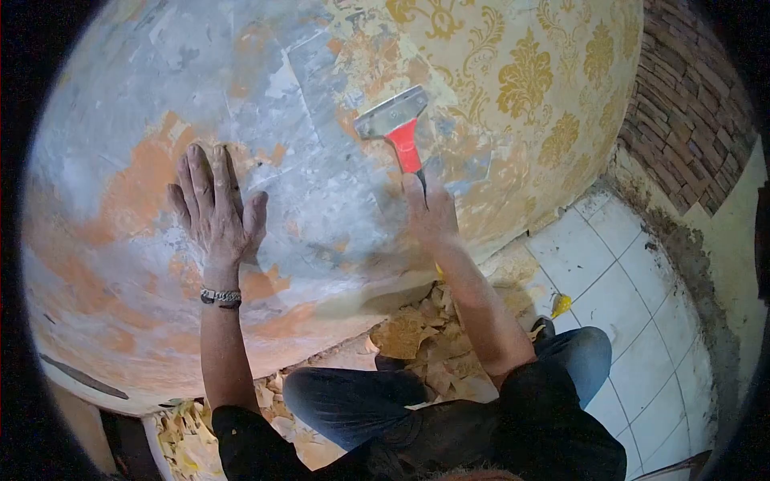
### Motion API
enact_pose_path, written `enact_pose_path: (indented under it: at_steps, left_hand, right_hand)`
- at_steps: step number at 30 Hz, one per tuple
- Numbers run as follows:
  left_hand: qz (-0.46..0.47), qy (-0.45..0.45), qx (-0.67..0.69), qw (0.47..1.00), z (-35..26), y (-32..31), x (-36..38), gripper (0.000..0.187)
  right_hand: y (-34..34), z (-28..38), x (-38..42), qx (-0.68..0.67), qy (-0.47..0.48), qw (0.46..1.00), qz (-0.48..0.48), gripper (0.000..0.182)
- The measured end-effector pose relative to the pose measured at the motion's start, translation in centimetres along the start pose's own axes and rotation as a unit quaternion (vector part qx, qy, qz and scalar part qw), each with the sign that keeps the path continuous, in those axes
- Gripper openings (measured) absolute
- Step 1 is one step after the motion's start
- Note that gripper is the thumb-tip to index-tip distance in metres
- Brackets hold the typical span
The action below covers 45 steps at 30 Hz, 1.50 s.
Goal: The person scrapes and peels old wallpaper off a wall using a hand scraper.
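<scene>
My left hand [212, 200] lies flat against the wall [313, 216], fingers stretched upward, with a bracelet [220, 297] at the wrist. The wall under it is bare, in patches of grey-blue, white and orange. My right hand [431, 212] is wrapped round the handle of a wall scraper [407, 144] with a red neck and a wide metal head. The scraper's blade end points up and overlaps the border between the bare wall and the gold-patterned wallpaper [525, 76] on the right.
Torn wallpaper scraps [453, 353] are heaped on the floor along the wall's foot and between my bent legs [345, 401]. White floor tiles [626, 321] stretch to the right, with a small yellow piece [561, 305] on them. A brick-patterned wall surface [694, 104] stands at the far right.
</scene>
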<state>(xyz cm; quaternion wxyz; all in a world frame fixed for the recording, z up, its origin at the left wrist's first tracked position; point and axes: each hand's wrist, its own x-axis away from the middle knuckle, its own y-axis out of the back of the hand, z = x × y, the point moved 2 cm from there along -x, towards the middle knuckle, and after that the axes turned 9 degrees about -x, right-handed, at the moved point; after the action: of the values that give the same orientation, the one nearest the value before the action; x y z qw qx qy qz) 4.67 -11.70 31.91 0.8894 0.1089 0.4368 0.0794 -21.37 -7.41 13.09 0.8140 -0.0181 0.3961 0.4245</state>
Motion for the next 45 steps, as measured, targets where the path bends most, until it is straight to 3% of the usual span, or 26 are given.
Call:
enact_pose_path:
  at_steps: [2, 4, 6, 7, 9, 10, 12, 13, 15, 22, 24, 25, 27, 28, 30, 31, 33, 34, 36, 40, 42, 43, 45]
  left_hand:
    - [0.014, 0.011, 0.002, 1.000, 0.1, -0.1, 0.1, 0.072]
    - [-0.028, -0.001, 0.000, 1.000, -0.1, 0.0, -0.2, 0.074]
    - [-0.024, 0.006, 0.013, 1.000, -0.2, 0.0, -0.4, 0.073]
    - [-0.013, 0.008, 0.023, 1.000, -0.2, 0.1, -0.2, 0.073]
    - [-0.011, 0.004, 0.022, 1.000, -0.2, 0.2, -0.1, 0.073]
    - [-0.012, 0.006, 0.016, 1.000, -0.3, 0.2, -0.2, 0.073]
    - [-0.021, 0.003, 0.017, 1.000, -0.2, 0.2, -0.4, 0.072]
    - [-0.029, -0.001, 0.016, 0.999, -0.3, 0.3, -0.3, 0.071]
    - [-0.029, 0.000, 0.021, 0.999, -0.3, 0.2, -0.4, 0.071]
    - [-0.028, 0.001, 0.022, 0.999, -0.1, 0.0, -0.2, 0.069]
    - [-0.030, 0.001, 0.018, 0.999, 0.1, -0.1, -0.1, 0.070]
    - [-0.031, 0.000, 0.015, 0.999, 0.0, -0.2, -0.2, 0.070]
    - [-0.037, 0.003, 0.015, 0.999, -0.1, -0.1, -0.4, 0.070]
    - [-0.037, 0.001, 0.015, 0.999, -0.2, 0.0, -0.4, 0.069]
    - [-0.032, -0.004, 0.016, 0.999, -0.4, 0.3, -0.3, 0.069]
    - [-0.034, -0.001, 0.011, 0.999, -0.4, 0.3, -0.4, 0.069]
    - [-0.026, 0.000, 0.012, 1.000, -0.3, 0.2, 0.0, 0.070]
    - [-0.028, 0.001, 0.013, 1.000, -0.2, 0.0, -0.2, 0.070]
    - [-0.043, 0.005, 0.014, 0.999, -0.2, -0.1, -0.5, 0.070]
    - [-0.034, 0.000, 0.019, 0.999, 0.1, -0.4, -0.1, 0.070]
    - [-0.034, 0.000, 0.017, 0.999, -0.1, 0.0, -0.2, 0.070]
    - [-0.035, -0.001, 0.015, 0.999, -0.1, 0.2, -0.4, 0.071]
    - [-0.035, 0.000, 0.009, 0.999, -0.1, 0.2, -0.4, 0.072]
  right_hand:
    - [-0.6, 0.6, 2.9, -0.014, -0.024, 0.999, -0.031, 0.025]
    - [-0.1, 0.9, 3.0, -0.020, -0.037, 0.996, -0.077, 0.022]
    - [0.5, 1.6, 2.9, -0.192, -0.049, 0.977, -0.085, 0.020]
    - [0.7, 1.8, 2.7, -0.190, -0.054, 0.977, -0.085, 0.020]
    - [1.1, 2.0, 1.5, -0.204, -0.215, 0.955, -0.030, 0.038]
    - [0.7, 1.2, 1.7, -0.202, -0.215, 0.955, -0.032, 0.038]
    - [0.3, 0.9, 2.0, -0.132, -0.044, 0.986, -0.096, 0.042]
    - [0.0, 0.3, 2.5, -0.131, -0.048, 0.986, -0.096, 0.042]
    - [0.7, 1.6, 1.4, -0.145, -0.195, 0.969, -0.045, 0.044]
    - [0.6, 1.1, 2.4, -0.167, -0.190, 0.967, -0.036, 0.042]
    - [0.0, 0.1, 3.5, -0.153, -0.047, 0.984, -0.076, 0.037]
    - [0.1, 0.0, 3.6, -0.150, -0.044, 0.985, -0.078, 0.037]
    - [1.0, 1.2, 3.2, -0.218, -0.214, 0.951, -0.052, 0.033]
    - [0.5, 0.7, 3.2, -0.218, -0.216, 0.950, -0.053, 0.033]
    - [0.1, 0.8, 3.2, -0.111, -0.033, 0.988, -0.107, 0.030]
    - [0.1, 0.5, 3.3, -0.111, -0.031, 0.988, -0.104, 0.030]
    - [1.0, 1.1, 3.5, -0.226, -0.209, 0.950, -0.052, 0.031]
    - [0.6, 0.4, 4.0, -0.226, -0.207, 0.950, -0.054, 0.031]
    - [0.2, 0.1, 3.9, -0.161, -0.068, 0.981, -0.090, 0.031]
    - [0.8, -0.1, 0.0, -0.172, -0.112, 0.976, -0.074, 0.031]
    - [1.6, 0.8, -0.2, -0.116, -0.020, 0.989, -0.090, 0.031]
    - [1.6, 0.8, 0.6, -0.115, -0.014, 0.989, -0.090, 0.031]
    - [1.5, 0.9, 2.5, -0.180, -0.130, 0.971, -0.090, 0.033]
